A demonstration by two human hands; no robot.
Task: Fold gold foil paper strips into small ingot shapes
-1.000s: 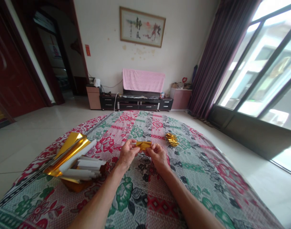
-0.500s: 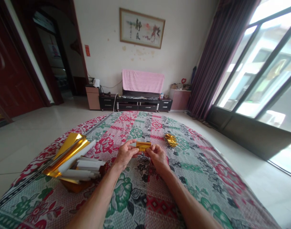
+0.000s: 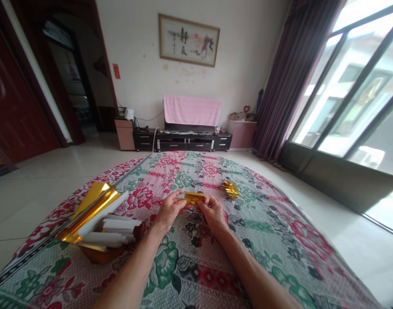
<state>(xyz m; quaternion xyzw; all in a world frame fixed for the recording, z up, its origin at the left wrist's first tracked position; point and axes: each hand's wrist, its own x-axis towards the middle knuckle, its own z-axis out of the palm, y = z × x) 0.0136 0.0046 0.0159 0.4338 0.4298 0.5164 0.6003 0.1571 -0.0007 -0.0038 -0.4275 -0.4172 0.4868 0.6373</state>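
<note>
Between my two hands is a small folded piece of gold foil paper (image 3: 194, 198), held level above the flowered cloth. My left hand (image 3: 169, 210) pinches its left end between thumb and fingers. The right end is gripped by my right hand (image 3: 213, 211), thumb on the near side and fingers curled. To the right, beyond my right hand, lies a small heap of folded gold foil pieces (image 3: 230, 189). On the left rests a stack of gold foil sheets (image 3: 96, 199), with several white-backed paper strips (image 3: 114, 231) beside it, some edges overlapping.
A round table or surface under a red, green and grey flowered cloth (image 3: 170, 262) fills the foreground. Beyond it stand a low black cabinet (image 3: 173, 145) and a pink cloth (image 3: 192, 110) draped over something. A purple curtain (image 3: 289, 81) and glass doors are on the right.
The foil paper has tilted slightly, showing more of its shiny face. My hands keep nearly the same grip and place; the view has shifted a little.
</note>
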